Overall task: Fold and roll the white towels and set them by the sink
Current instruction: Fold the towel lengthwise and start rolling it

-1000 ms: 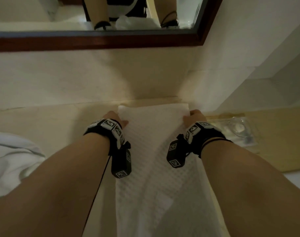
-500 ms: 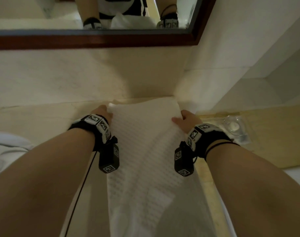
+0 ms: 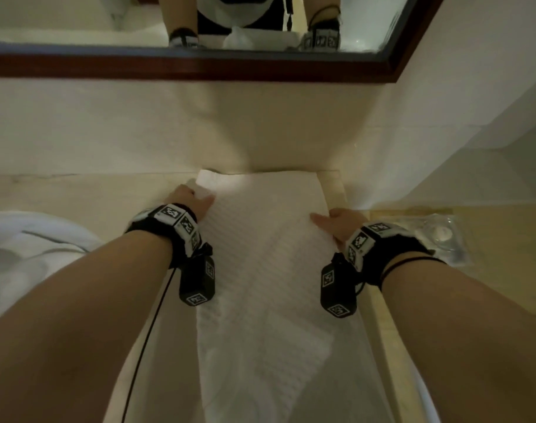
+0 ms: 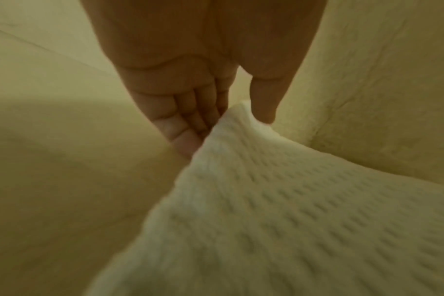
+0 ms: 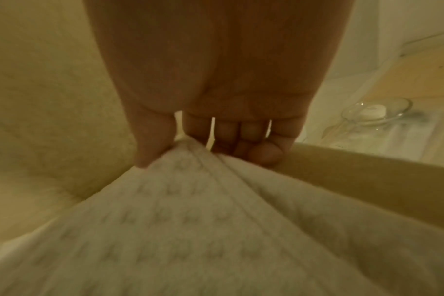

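Note:
A white waffle-weave towel (image 3: 260, 270) lies as a long strip on the beige counter (image 3: 77, 193), running from the back wall toward me. My left hand (image 3: 190, 199) pinches the towel's left edge near its far corner, thumb on top and fingers beneath, as the left wrist view shows at the towel (image 4: 266, 200). My right hand (image 3: 336, 222) pinches the right edge a little nearer to me; in the right wrist view the thumb and fingers clamp the hemmed towel (image 5: 203, 210).
A white sink basin (image 3: 22, 254) sits at the left. A clear glass dish (image 3: 440, 236) rests on a wooden ledge (image 3: 504, 239) to the right. A dark-framed mirror (image 3: 199, 65) hangs above the back wall. The counter's right edge runs beside the towel.
Both hands have drawn back toward me along the towel's side edges, the right one more. The far end has settled flat against the back wall.

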A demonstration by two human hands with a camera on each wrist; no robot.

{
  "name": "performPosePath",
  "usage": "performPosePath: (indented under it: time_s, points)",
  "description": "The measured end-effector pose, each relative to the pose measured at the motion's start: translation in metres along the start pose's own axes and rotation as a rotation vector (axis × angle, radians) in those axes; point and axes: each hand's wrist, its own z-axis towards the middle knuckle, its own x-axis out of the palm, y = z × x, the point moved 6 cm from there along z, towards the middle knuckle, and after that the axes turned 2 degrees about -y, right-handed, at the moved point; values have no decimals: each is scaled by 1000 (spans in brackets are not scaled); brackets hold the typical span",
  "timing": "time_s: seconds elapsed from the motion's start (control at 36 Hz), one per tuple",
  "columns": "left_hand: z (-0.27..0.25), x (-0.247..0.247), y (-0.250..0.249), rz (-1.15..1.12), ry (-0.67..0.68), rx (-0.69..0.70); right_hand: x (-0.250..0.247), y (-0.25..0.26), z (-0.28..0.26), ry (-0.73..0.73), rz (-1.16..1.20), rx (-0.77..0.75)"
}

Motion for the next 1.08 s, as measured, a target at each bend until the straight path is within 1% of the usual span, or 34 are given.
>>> performPosePath:
  time_s: [0.03,0.08,0.14,0.19,0.22,0.31,0.42,0.44,0.47,0.5,0.53,0.56,0.61,0.64,0.67,0.69,0.72,0.75,0.78,0.81,0.83,0.86,0.89,0.92,0.97,1.0,1.03,1.08]
  points:
    - [-3,3,2,21,20,-16,2,0,-4,31,-33,6]
    - [-11,5,4,65,36,-48,2,3,-7,32,-85,8]
    - [-14,7,7,126,34,-60,-2,6,-6,-20,-98,20]
    - [-8,7,6,140,27,-27,-8,6,-2,-76,-62,43]
    - [-4,6,3,116,10,-10,-9,5,2,-99,-13,54]
    - [6,-2,-5,-14,-60,-19,-8,0,8,-172,133,52]
    - [3,-2,-1,-108,-133,-42,3,-15,6,-194,181,57]
    - [-1,-2,1,-78,-170,-42,4,-17,4,-192,199,49]
    - [-9,-4,-2,3,-225,-17,3,-17,0,-192,232,38]
    - [-15,-7,-9,121,-270,35,2,-16,-3,-198,266,28]
    - [-21,-7,-18,231,-280,107,0,-15,-5,-212,279,9]
    - [-24,-2,-28,335,-245,184,0,-14,-8,-215,261,-9]
    - [-26,21,-42,528,-99,340,1,-12,-12,-198,164,-25]
    - [-26,35,-45,570,-13,392,3,-13,-14,-175,94,-26]
    - [-26,48,-42,569,74,396,7,-13,-14,-133,11,-21]
    - [-26,57,-37,557,143,371,10,-14,-17,-83,-83,-17]
    - [-25,64,-31,561,175,352,11,-13,-18,-54,-178,-18]
    - [-24,68,-28,578,176,347,10,-11,-19,-62,-264,-28]
    - [-24,69,-26,604,168,353,5,-7,-19,-123,-337,-50]
    - [-24,69,-26,621,166,360,0,0,-20,-216,-396,-92]
    - [-24,68,-27,629,167,361,-2,11,-20,-300,-436,-160]
    - [-24,67,-27,632,174,356,1,24,-20,-331,-460,-251]
    - [-25,66,-27,635,182,352,11,38,-19,-291,-488,-337]
    - [-25,66,-27,638,186,346,26,50,-16,-200,-528,-400]
    - [-27,66,-27,653,193,334,57,63,-7,-24,-593,-426]
    - [-27,67,-26,655,198,331,67,63,-1,21,-615,-413]
    - [-27,68,-26,651,206,329,73,61,5,33,-642,-404]
    - [-26,66,-25,644,231,324,74,57,18,1,-688,-414]
